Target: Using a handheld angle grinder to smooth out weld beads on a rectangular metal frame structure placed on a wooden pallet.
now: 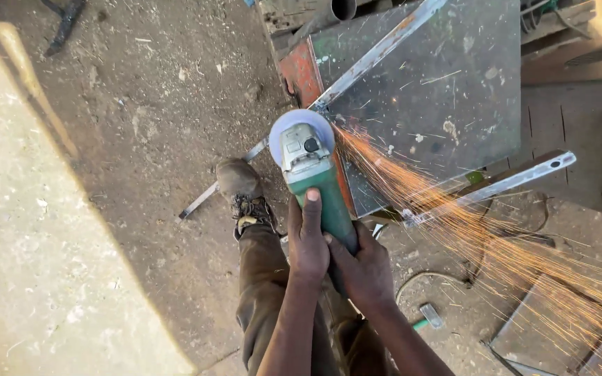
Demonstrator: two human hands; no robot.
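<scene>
Hard sunlight bleaches the ground (43,264) on my left; I stand in shade, sparks (454,223) perhaps slightly streaked.

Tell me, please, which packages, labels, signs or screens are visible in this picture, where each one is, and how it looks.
Packages, signs, screens: none in view.
Possible label: a small pale plate on the grey metal head of the green angle grinder, just behind its round disc guard; too blurred to be sure it is a label.
The left hand lies on top of the grinder's body and the right hand grips it from the side; neither covers that plate.
</scene>
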